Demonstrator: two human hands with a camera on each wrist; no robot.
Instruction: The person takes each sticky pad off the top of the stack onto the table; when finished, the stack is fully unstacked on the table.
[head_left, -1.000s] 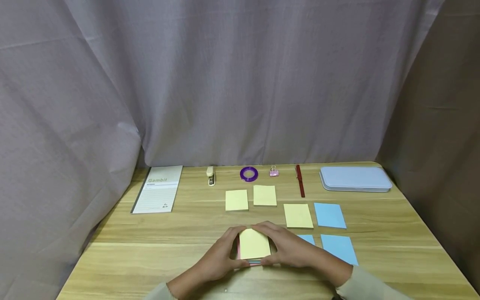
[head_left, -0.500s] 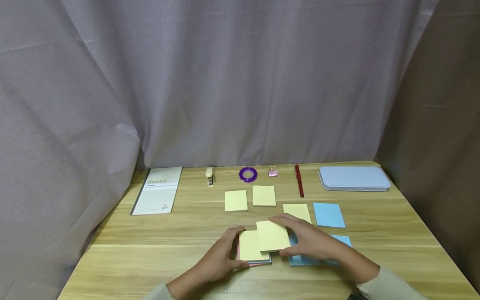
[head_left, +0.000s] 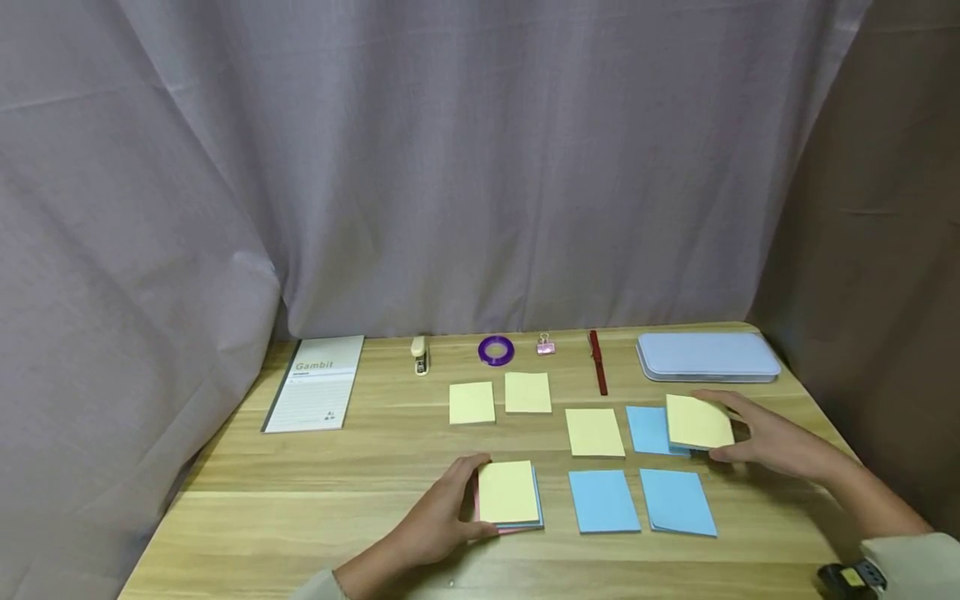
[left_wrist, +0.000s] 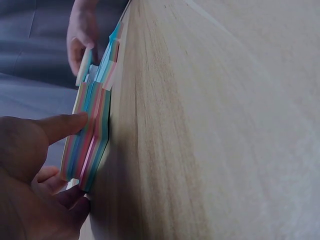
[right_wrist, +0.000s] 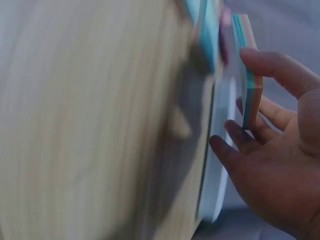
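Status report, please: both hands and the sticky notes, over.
Left hand grips main pad on table. Right hand holds small yellow-topped stack above blue note. Nothing blocking.

Notebook (head_left: 315, 382), stapler (head_left: 420, 355), tape ring (head_left: 497, 350), red pen (head_left: 597, 362), tin case (head_left: 707, 357)

Sticky-note pads (head_left: 508, 493) yellow-topped, edges striped pink, blue, green; loose notes (head_left: 603, 500) blue and yellow; tape ring (head_left: 496, 350) purple; pen (head_left: 597, 362) red
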